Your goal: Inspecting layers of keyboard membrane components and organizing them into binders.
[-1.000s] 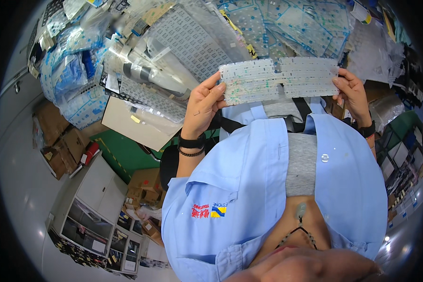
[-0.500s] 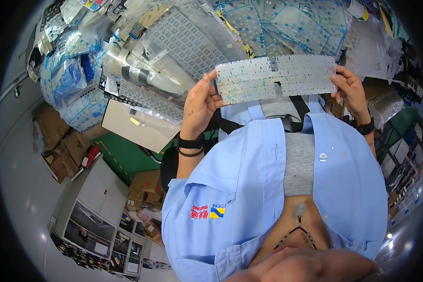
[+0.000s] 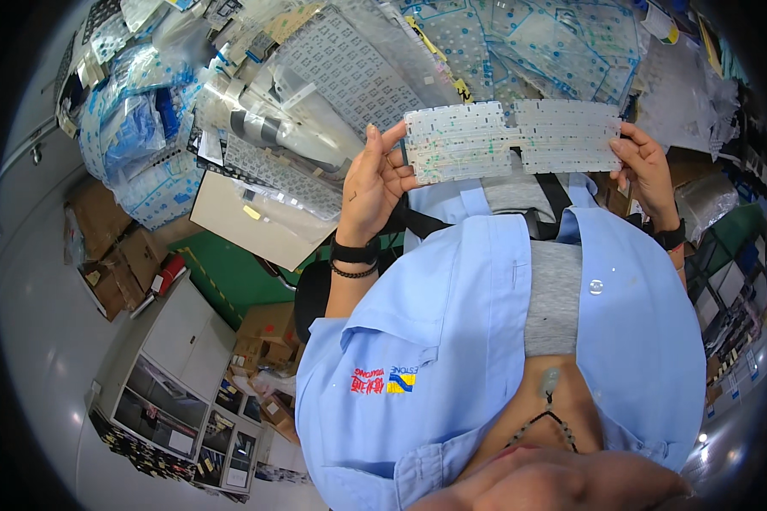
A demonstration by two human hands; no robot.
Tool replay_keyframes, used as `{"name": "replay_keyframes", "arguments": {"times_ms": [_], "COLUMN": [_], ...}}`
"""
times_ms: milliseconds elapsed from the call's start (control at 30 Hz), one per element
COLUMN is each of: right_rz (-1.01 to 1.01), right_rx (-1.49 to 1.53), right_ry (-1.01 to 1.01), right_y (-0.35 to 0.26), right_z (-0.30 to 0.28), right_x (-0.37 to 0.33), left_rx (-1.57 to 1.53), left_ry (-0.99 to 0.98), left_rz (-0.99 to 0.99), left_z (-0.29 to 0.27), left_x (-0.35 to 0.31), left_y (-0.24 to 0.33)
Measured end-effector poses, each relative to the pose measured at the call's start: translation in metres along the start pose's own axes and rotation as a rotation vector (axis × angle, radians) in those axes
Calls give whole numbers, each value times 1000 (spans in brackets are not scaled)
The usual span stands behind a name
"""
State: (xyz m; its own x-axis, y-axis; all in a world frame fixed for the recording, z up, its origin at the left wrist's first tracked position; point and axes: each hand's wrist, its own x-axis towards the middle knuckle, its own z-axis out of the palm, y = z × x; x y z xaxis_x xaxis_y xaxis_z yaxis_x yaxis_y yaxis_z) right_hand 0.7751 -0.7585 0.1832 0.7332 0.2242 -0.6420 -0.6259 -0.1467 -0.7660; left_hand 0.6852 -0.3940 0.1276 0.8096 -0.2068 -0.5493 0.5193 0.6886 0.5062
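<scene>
A thin, whitish perforated sheet (image 3: 464,140) with small green marks on its left half stretches between my two hands. Notches in its top and bottom edges divide it near the middle. My left hand (image 3: 377,181) grips the left end, fingers partly behind it. At the opposite end, my right hand (image 3: 648,166) pinches the edge between thumb and fingers. The sheet is held up in front of my chest, above the grey shirt and open light-blue jacket (image 3: 456,264).
Beyond the sheet lie heaped clear plastic bags with blue dots (image 3: 554,51) and patterned grey sheets (image 3: 345,68). A beige board (image 3: 256,223) juts out at left. Cardboard boxes (image 3: 115,247) and a white cabinet (image 3: 179,349) stand lower left.
The sheet and both hands sit slightly farther right in the picture, and the surroundings have shifted a little the same way. Both hands keep their hold on the sheet's ends.
</scene>
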Motion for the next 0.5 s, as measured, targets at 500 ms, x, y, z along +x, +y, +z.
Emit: {"name": "replay_keyframes", "arguments": {"times_ms": [500], "right_rz": [9], "right_rx": [8], "right_ry": [13], "right_y": [10], "right_z": [-5], "right_x": [4], "left_rx": [11], "left_ry": [3], "left_rz": [-10], "left_z": [-6], "left_x": [4], "left_y": [-5]}}
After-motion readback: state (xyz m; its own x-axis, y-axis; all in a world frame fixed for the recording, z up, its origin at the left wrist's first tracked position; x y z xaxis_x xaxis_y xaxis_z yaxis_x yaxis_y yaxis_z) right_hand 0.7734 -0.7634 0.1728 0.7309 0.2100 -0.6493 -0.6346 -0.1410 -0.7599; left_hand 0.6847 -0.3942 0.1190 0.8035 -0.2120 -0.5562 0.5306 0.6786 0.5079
